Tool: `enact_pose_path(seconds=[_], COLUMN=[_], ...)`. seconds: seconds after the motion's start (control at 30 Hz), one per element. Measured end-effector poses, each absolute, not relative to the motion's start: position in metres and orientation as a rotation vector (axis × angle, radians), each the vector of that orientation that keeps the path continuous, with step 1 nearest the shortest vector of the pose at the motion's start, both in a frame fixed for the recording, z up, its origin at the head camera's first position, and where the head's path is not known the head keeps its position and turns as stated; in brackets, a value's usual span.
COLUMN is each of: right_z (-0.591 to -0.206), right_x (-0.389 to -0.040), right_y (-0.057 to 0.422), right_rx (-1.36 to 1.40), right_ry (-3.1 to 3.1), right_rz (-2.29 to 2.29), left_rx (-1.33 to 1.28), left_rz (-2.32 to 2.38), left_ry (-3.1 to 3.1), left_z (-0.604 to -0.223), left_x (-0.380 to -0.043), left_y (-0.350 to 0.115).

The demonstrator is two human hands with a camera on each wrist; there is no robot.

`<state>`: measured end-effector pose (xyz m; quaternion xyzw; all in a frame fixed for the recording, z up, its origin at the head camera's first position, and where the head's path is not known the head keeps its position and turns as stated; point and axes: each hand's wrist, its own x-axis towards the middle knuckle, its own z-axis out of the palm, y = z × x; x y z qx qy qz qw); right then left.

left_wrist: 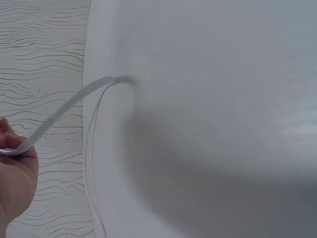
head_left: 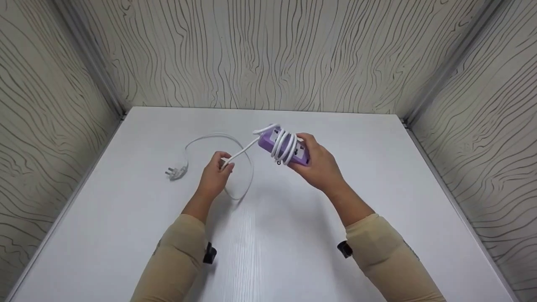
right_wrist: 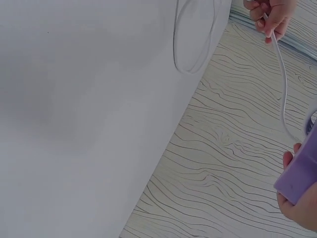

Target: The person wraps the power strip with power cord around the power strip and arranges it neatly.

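Power strip (head_left: 265, 142), purple with white socket faces (head_left: 300, 151), sits just right of centre in the head frame, tilted, held up off the table. White cord (head_left: 241, 152) wraps its middle in several close turns. Right hand (head_left: 321, 167) grips the strip's right end, thumb on the near edge, fingers round the far one. Left hand (head_left: 215, 178), left of centre, pinches the cord between thumb and fingers; the stretch from there up to the strip runs nearly straight in the head view, bowed in the right wrist view. Rest of the cord loops loosely on the table around centre-left, ending at the plug (head_left: 177, 173), prongs facing left. Left wrist view: cord crosses the hand at the left edge. Right wrist view: strip cropped at the right edge.

White table (head_left: 268, 260) fills the lower frame. Tan sleeves (head_left: 390, 251) at bottom, black clip (head_left: 209, 253) by each one. Wood-grain wall panels (head_left: 251, 54) behind and both sides, grey posts (head_left: 84, 54) at the corners.
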<state>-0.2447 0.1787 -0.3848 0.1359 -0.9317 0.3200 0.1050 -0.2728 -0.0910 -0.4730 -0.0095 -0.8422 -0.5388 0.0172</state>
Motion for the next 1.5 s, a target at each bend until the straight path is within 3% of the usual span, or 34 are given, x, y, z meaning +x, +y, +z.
enact_pose_path(seconds=[0.23,0.6,1.17,1.5], right_z=[-0.386,-0.408,-0.417,-0.421], right_x=[-0.252,-0.259,-0.264,-0.267], right_y=[0.194,0.216,0.242,0.289], right_rx=[0.207,0.124,-0.091,-0.314], right_ry=[-2.726,-2.732,-2.75,-2.708], right_rz=[0.984,0.79,0.82,0.879], left_rx=[0.046,-0.178,-0.127,0.021], left_rz=[-1.519,-1.176,-0.85,-0.78], left_ry=[-2.733,-2.838,-2.934,-2.872], left_z=[-0.479,-0.457,-0.428,-0.422], left_x=[-0.274,-0.277,-0.284,-0.282], left_y=[-0.123,-0.156,-0.194,-0.23])
